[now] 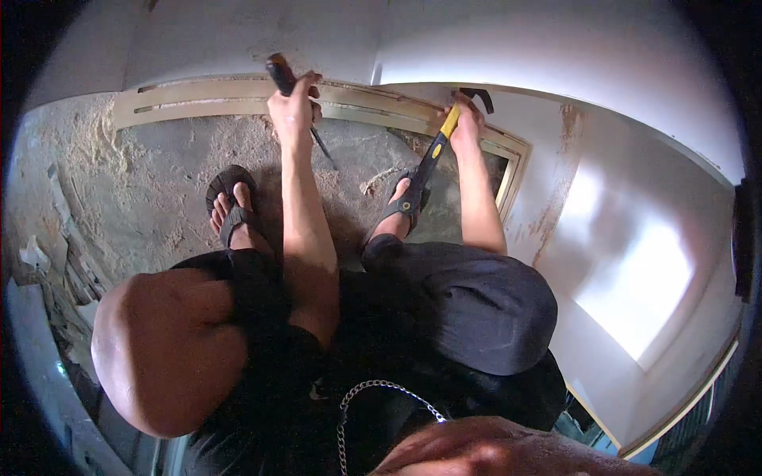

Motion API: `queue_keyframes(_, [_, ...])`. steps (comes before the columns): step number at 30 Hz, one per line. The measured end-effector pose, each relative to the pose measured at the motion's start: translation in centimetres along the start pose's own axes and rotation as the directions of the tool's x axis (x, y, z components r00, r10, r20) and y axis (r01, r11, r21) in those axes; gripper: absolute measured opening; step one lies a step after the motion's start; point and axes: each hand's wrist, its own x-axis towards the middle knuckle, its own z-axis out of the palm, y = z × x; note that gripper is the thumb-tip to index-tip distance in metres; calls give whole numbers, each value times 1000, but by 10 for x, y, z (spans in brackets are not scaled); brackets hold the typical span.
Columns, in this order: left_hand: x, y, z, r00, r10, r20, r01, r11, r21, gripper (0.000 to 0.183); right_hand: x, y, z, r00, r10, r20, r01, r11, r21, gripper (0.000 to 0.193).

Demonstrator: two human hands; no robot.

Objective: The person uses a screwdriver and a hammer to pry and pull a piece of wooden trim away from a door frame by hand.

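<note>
My left hand (292, 105) grips a dark-handled tool, a chisel or screwdriver (282, 76), its thin shaft angling down toward the floor near the beige wooden strip (198, 97) at the wall's foot. My right hand (467, 120) holds a claw hammer (435, 151) with a yellow and black handle close under its dark head, which rests at the strip. I squat with both sandalled feet (232, 205) on the rough floor.
The floor (143, 190) is bare concrete scattered with sawdust. White wall panels (492, 47) rise ahead and to the right (635, 262), with a rust-stained patch. Rubble and scraps lie along the left edge (48, 262).
</note>
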Motion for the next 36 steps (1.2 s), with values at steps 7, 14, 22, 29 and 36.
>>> queue_keyframes(7, [2,-14,-11,992,99,77,-125,798,590,32,-12,3,6,998,-65,-24,62,992,-114,15])
queue_keyframes(14, [6,-28,-5,970,90,226,-218,736,640,34,-35,11,-3,904,-426,32,366,734,-572,27])
queue_keyframes(22, [-1,-12,2,973,103,205,-203,805,558,28,-57,15,55,555,-434,710,784,-14,-621,39])
queue_keyframes(29, [7,-18,2,938,119,324,-305,726,616,34,-51,21,56,603,-442,663,781,160,-604,27])
queue_keyframes(36, [8,-21,4,916,65,395,-329,684,651,36,-39,27,59,663,-434,610,743,284,-605,14])
